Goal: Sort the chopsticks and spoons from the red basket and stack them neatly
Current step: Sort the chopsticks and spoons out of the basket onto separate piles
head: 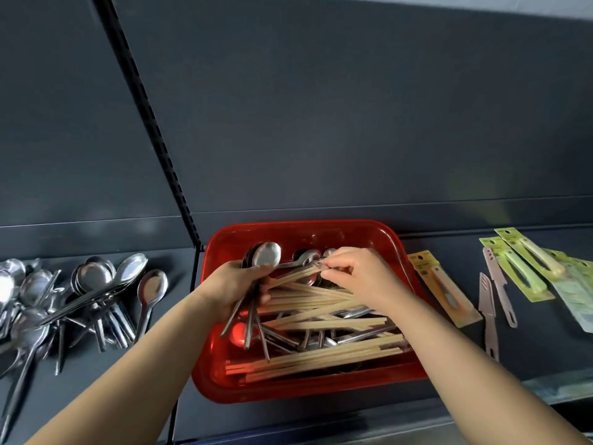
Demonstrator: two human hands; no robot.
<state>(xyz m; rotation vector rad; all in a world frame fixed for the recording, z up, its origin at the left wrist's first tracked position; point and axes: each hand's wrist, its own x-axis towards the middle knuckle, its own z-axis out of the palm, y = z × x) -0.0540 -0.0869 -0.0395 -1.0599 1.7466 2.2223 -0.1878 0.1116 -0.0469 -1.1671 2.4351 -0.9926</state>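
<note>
The red basket (221, 385) sits on a dark shelf and holds a jumble of wooden chopsticks (321, 356) and steel spoons (349, 338). My left hand (234, 285) is over the basket's left side, shut on a bunch of spoons (264, 255) whose bowls point up and handles hang down. My right hand (359, 273) is over the basket's back middle, pinching the tip of a spoon handle or chopstick end beside the left hand; which one I cannot tell. A pile of sorted spoons (93, 293) lies on the shelf to the left.
A slotted black upright (154, 123) divides the shelf just left of the basket. To the right lie a packaged peeler (444, 289), two pinkish plastic knives (495, 284) and several yellow-green packaged knives (526, 261). The shelf's front edge runs just below the basket.
</note>
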